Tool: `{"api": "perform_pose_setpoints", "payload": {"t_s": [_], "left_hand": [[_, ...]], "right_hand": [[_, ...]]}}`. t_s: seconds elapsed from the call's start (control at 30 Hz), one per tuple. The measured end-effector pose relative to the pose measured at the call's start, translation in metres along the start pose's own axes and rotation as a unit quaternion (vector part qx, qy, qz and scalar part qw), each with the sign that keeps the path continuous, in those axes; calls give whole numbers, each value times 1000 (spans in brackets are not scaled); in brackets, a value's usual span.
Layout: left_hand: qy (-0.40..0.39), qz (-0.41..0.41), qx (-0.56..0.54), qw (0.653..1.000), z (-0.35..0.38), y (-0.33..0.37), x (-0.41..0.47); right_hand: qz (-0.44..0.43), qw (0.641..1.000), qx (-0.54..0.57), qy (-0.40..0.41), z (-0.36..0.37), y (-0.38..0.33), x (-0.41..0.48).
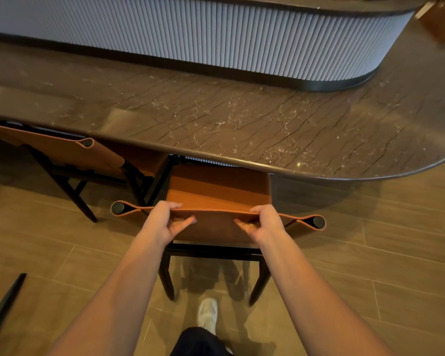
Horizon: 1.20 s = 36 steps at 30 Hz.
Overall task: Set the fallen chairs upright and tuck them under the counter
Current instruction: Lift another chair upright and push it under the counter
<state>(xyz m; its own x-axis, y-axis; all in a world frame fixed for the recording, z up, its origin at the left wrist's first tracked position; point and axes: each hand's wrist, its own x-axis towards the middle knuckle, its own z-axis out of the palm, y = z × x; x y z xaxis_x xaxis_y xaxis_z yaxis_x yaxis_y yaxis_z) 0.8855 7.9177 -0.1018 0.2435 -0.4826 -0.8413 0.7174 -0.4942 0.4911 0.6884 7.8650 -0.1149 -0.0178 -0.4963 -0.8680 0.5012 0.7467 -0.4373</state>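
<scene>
An upright chair (217, 191) with a tan leather seat, tan sling backrest and black legs stands right in front of me, the front of its seat under the edge of the dark marble counter (254, 124). My left hand (165, 220) grips the top edge of the backrest left of centre, fingers over the front and thumb behind. My right hand (263, 222) grips the same edge right of centre. A second matching chair (62, 152) stands upright to the left, set in under the counter.
Behind the counter runs a white ribbed curved wall (242, 39). A black chair leg or rod (3, 304) slants in at the lower left over the tiled floor (370, 253). My white shoe (208, 314) is on the floor behind the chair.
</scene>
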Motion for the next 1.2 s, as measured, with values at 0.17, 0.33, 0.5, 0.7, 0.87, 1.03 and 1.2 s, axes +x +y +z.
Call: {"api": "perform_pose_setpoints", "payload": {"t_s": [0.17,0.33,0.5,0.7,0.87,1.03,1.2], "left_hand": [[-6,-2,15,1000,18,29,11],[-8,-6,37,999,30,46,22],[-11,-15,28,999,37,56,23],[-16,-1,-5,1000,38,53,24],[-18,9,-19,1000,37,52,26],[-34,13,-47,998,31,50,39],[-62,8,-36,997,31,47,60]], "right_hand": [[-26,1000,-10,-6,21,-25,9],[-43,999,-1,0,34,-38,16],[-46,999,0,6,43,-45,13],[-53,998,17,-6,40,-42,5],[-64,997,26,-16,35,-40,1],[-67,997,36,-11,38,-33,10],[-76,997,31,-7,41,-32,25]]}}
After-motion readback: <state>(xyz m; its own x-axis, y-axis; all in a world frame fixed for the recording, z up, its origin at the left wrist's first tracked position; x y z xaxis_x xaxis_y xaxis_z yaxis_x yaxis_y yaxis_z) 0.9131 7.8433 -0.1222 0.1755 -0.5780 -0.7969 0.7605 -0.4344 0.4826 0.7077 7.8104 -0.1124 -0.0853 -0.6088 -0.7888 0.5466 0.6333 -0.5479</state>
